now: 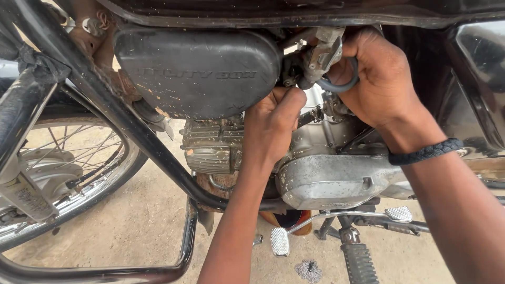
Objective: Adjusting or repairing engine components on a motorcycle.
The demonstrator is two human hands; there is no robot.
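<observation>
Under the motorcycle's tank, left hand (271, 123) pinches a small fitting while right hand (381, 79) grips the carburetor (321, 55).

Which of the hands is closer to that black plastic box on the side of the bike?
The left. The left hand sits right at the lower right edge of the black box, fingers tucked behind it. The right hand is farther right, gripping a metal part near the engine.

black box (197, 71), mud-speckled | silver engine cover (331, 181) below it | black braided wristband (426, 151) | ribbed grey fins (213, 144)
</observation>
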